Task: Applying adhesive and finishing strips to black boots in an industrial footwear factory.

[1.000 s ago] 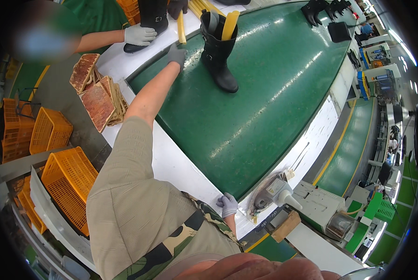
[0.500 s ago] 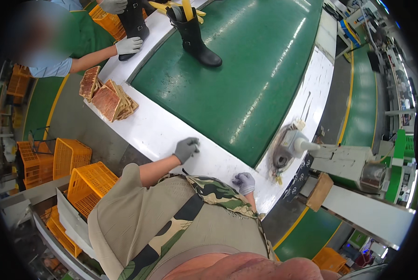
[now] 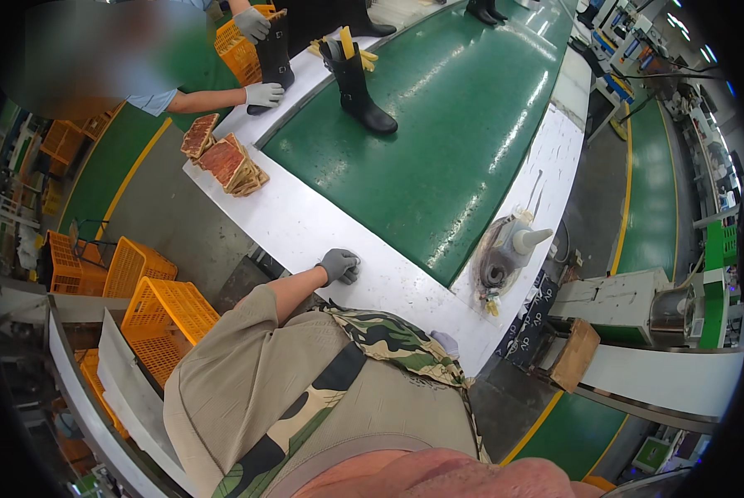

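Note:
My left hand (image 3: pixel 339 266), in a dark grey glove, rests on the white table border (image 3: pixel 397 286) with its fingers curled in; nothing shows in it. My right hand (image 3: pixel 446 343), in a pale glove, is almost wholly covered by the camouflage apron (image 3: pixel 388 340), its fingers hidden. Ahead on the green belt (image 3: pixel 422 183) stands a black rubber boot (image 3: pixel 362 100) with yellow and grey strips sticking out of its shaft. At the far left a co-worker's gloved hands (image 3: pixel 264 95) hold another black boot (image 3: pixel 273 58) upright on the border.
Reddish-brown, worn pads (image 3: pixel 229 163) lie stacked on the left border. A grey squeeze bottle with a white nozzle (image 3: pixel 517 242) stands in a stained patch on the right. Orange crates (image 3: pixel 168 315) sit at lower left. More dark boots (image 3: pixel 485 12) are at the far end.
My view has shifted, bringing more boots at the far end into sight. My right hand has drawn back behind the apron. My left hand stays on the border, its fingers more curled.

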{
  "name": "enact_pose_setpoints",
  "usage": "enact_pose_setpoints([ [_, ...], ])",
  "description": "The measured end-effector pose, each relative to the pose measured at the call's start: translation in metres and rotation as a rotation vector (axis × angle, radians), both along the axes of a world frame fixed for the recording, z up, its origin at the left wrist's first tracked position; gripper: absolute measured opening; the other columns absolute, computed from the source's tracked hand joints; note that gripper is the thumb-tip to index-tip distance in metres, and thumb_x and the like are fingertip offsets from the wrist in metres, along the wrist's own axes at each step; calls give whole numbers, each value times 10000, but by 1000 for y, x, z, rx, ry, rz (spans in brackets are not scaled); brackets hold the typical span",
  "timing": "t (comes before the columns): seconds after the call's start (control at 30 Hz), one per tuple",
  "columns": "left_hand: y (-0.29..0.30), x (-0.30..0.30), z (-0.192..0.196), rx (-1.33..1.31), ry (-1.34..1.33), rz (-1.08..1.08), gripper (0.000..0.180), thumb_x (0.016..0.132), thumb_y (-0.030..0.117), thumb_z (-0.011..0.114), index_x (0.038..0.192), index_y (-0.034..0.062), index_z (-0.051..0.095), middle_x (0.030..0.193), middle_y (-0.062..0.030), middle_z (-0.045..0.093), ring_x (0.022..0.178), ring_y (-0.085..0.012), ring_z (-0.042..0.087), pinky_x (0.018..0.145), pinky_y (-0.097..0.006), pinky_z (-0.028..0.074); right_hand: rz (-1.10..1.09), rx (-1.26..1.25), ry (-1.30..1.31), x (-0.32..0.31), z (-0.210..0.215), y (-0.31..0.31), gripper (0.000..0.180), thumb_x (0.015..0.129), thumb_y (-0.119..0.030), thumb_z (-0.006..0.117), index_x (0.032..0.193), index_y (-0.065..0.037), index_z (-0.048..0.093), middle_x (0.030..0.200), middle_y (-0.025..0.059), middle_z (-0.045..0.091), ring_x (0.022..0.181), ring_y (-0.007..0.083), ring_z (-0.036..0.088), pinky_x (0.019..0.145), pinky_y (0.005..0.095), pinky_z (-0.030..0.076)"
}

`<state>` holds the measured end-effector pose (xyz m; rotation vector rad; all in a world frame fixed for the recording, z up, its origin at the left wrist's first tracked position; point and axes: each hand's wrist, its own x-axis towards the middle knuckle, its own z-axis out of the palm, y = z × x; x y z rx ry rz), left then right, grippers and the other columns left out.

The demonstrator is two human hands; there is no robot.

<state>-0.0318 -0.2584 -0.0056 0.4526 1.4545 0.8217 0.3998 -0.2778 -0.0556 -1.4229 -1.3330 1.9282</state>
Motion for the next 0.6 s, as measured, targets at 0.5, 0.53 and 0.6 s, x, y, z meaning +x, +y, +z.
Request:
enact_pose_setpoints([
  [0.5, -12, 16, -22, 103, 31, 260, 144, 922, 136, 599, 993, 22, 648, 766, -105, 656, 559, -233, 661, 486, -351, 552, 513, 632, -444, 58, -41, -2, 230, 809, -233, 660, 980, -80, 669, 885, 152, 676, 873, 353, 643, 743, 419, 508],
  [0.53, -12, 16, -23, 103, 30, 259, 144, 922, 136, 599, 993, 22, 648, 766, -105, 656, 559, -233, 661, 486, -351, 552, 517, 628, -476, 60, -38, -4, 236, 799, -244, 667, 969, -80, 667, 870, 151, 674, 864, 354, 643, 734, 421, 507],
  [0.6, -11, 15, -26, 64, -50, 408, 113, 924, 146, 615, 937, 35, 628, 753, -109, 649, 553, -239, 653, 482, -353, 551, 525, 665, -475, 67, -33, -7, 235, 790, -249, 669, 956, -82, 665, 865, 150, 674, 853, 354, 644, 725, 421, 507],
])
